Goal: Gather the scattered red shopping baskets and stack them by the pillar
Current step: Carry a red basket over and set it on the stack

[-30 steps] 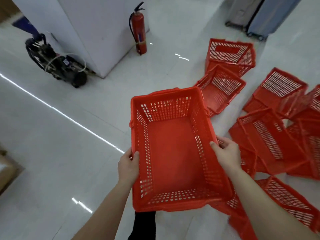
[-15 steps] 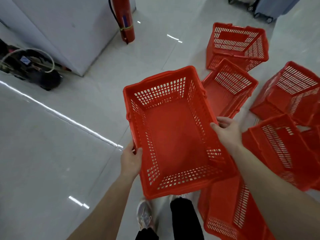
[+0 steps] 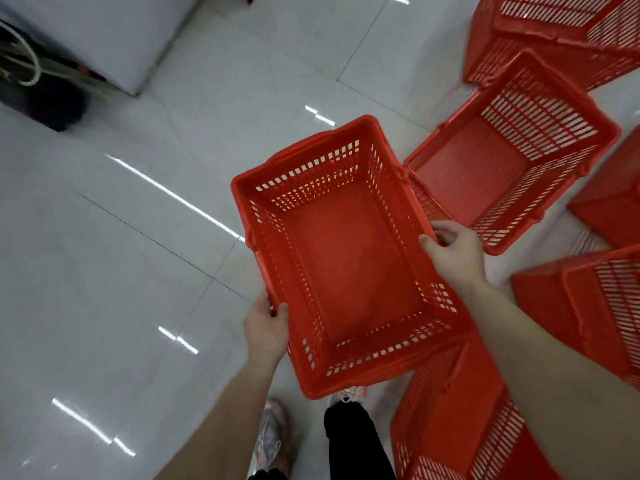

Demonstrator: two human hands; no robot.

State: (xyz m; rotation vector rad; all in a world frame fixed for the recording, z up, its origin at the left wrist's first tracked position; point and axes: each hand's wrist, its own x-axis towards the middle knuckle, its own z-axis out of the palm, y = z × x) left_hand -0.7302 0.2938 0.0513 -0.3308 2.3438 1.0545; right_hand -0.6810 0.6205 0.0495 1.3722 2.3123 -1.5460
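Note:
I hold a red shopping basket upright above the white floor, its empty inside facing me. My left hand grips its left rim near the front corner. My right hand grips the right rim. Another red basket stands open just right of it on the floor. Several more red baskets lie tipped around it: one at the top right, one at the right edge, one at the bottom right. The white pillar stands at the top left.
Dark machinery with a white hose sits on the floor left of the pillar. My feet stand below the held basket. Glossy white floor tiles stretch across the left half.
The view has tipped further down and closed in on the pillar; the fire extinguisher has left the frame. The held basket sits lower in view, both hands keeping their grip.

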